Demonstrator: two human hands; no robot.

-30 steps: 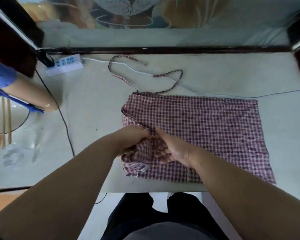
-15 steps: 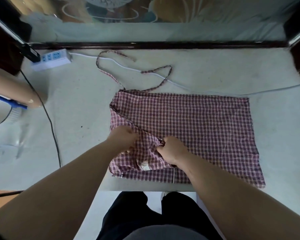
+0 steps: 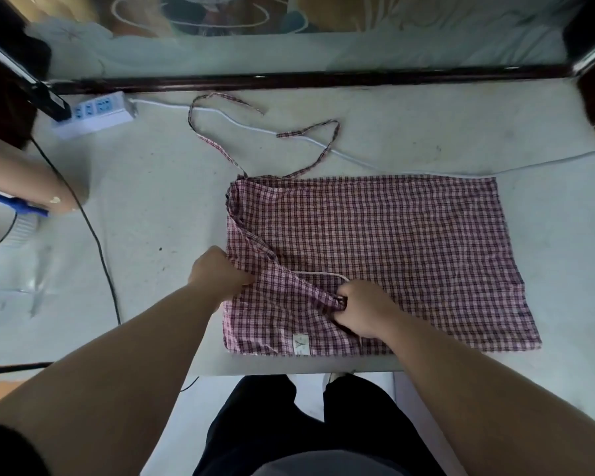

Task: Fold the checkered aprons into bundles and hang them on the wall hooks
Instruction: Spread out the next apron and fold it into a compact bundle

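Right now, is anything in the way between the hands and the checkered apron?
No, nothing visible is. The left hand grips the checkered apron at its left edge, and the right hand grips a bunched fold near the front edge. The wall hooks are not in view.

Head view: both hands on the checkered apron (image 3: 392, 242).
Apron lies flat on a pale table (image 3: 152, 201), roughly rectangular. Left hand (image 3: 217, 273) grips its left edge. Right hand (image 3: 361, 307) pinches a bunched diagonal fold near the apron's near edge. White label (image 3: 301, 344) sits at that near edge, between the hands. Two ties (image 3: 217, 146) trail from the apron's far-left corner and cross a white cable (image 3: 241, 123). Power strip (image 3: 93, 113) lies beyond the apron, far left. A black cable (image 3: 97, 242) runs left of the apron.
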